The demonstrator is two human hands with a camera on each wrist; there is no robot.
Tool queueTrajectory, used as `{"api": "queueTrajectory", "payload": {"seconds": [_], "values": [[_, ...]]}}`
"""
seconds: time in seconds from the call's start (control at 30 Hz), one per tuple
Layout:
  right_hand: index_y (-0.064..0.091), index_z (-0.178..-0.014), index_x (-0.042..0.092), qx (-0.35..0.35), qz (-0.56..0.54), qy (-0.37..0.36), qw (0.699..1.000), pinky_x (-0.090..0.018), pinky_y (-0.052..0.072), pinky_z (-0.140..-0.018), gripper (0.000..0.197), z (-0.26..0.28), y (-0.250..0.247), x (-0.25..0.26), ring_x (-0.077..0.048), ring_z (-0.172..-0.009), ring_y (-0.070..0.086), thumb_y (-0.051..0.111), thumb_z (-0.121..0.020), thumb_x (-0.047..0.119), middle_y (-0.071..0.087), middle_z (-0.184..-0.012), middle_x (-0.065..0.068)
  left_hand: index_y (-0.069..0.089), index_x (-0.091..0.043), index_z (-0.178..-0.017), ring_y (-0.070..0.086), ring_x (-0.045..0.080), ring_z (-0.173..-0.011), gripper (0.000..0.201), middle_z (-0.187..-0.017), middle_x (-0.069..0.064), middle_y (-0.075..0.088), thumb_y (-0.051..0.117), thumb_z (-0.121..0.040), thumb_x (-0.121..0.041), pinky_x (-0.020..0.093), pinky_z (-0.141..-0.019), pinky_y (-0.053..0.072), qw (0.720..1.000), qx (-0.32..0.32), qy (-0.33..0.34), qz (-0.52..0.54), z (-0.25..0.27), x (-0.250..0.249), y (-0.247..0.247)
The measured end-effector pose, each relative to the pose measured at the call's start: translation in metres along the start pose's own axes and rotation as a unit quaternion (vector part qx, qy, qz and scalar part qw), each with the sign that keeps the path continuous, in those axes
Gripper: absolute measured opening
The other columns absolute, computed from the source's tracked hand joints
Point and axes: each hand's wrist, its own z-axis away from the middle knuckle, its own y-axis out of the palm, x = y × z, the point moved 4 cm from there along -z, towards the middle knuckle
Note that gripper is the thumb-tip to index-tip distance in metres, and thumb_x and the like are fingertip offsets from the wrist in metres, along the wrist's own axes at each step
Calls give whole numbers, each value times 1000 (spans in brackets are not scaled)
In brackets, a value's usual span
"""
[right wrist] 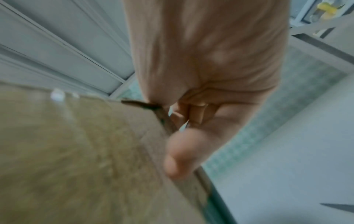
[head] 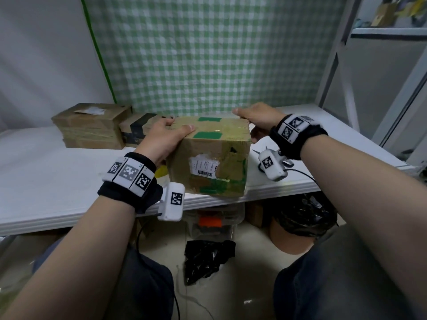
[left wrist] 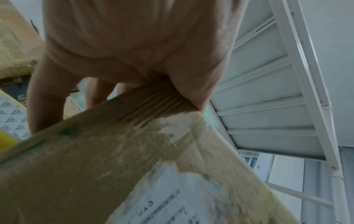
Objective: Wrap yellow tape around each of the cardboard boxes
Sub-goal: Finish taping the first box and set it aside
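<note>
A worn cardboard box (head: 212,158) with green tape patches, yellowish tape and a torn shipping label is held tilted over the front edge of the white table (head: 57,181). My left hand (head: 179,127) grips its top left corner, thumb on top, and the left wrist view shows the fingers (left wrist: 46,98) reaching down the box's side (left wrist: 95,166). My right hand (head: 251,121) grips the top right corner, its fingers (right wrist: 191,112) curled behind the box's edge (right wrist: 76,151). A yellow tape roll (head: 161,170) peeks out behind my left wrist.
Two more cardboard boxes stand at the back left: a flat one (head: 90,125) and one with black tape (head: 138,129). A checked green cloth hangs behind. White shelving (head: 346,65) rises at the right. Under the table lie a plastic bin (head: 215,222) and black bags (head: 208,257).
</note>
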Motion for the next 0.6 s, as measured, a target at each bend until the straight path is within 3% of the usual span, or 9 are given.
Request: {"api": "queueTrajectory", "payload": {"seconds": [0.13, 0.27, 0.37, 0.43, 0.53, 0.6], "values": [[66, -111, 0, 25, -41, -9, 999, -45, 65, -67, 68, 23, 4, -2, -38, -73, 76, 40, -102, 62, 74, -105, -14, 47, -19, -148, 53, 27, -127, 82, -146, 6, 52, 69, -82, -62, 49, -108, 46, 1000, -3, 10, -22, -2, -1, 0], [58, -123, -5, -35, -43, -51, 997, -48, 64, -68, 67, 29, 1, 21, -34, -70, 76, 45, -102, 57, 65, -124, -8, 46, -19, -150, 51, 25, -131, 67, -149, 4, 51, 64, -92, -48, 46, -112, 42, 996, -57, 63, -40, -3, -8, -6], [70, -101, 0, -86, -22, -92, 992, -40, 64, -60, 51, 30, 0, 38, -30, -64, 74, 50, -103, 47, 72, -108, -11, 38, -27, -154, 51, 24, -131, 62, -152, 4, 46, 53, -96, -43, 47, -111, 43, 992, -91, 88, 6, -1, -10, -11], [73, -89, 7, -110, 36, -116, 987, -33, 61, -54, 46, 33, 2, 42, -24, -63, 73, 53, -102, 46, 74, -94, -11, 37, -28, -154, 44, 26, -137, 68, -157, 6, 40, 49, -93, -55, 49, -115, 38, 992, -92, 78, 24, 0, -9, -11], [74, -85, 9, -115, 119, -131, 977, -35, 63, -57, 41, 40, 15, 36, -21, -63, 73, 57, -101, 43, 73, -76, -2, 45, -23, -150, 47, 28, -135, 95, -152, 5, 46, 49, -72, -77, 52, -113, 41, 997, -59, 31, 27, 0, -1, -7], [75, -85, 9, -102, 133, -122, 978, -37, 64, -59, 38, 43, 25, 23, -18, -60, 71, 60, -100, 41, 68, -68, 4, 46, -19, -150, 49, 30, -133, 88, -146, 1, 50, 56, -80, -72, 53, -110, 43, 1000, -24, 2, -7, 1, 5, -2]]}}
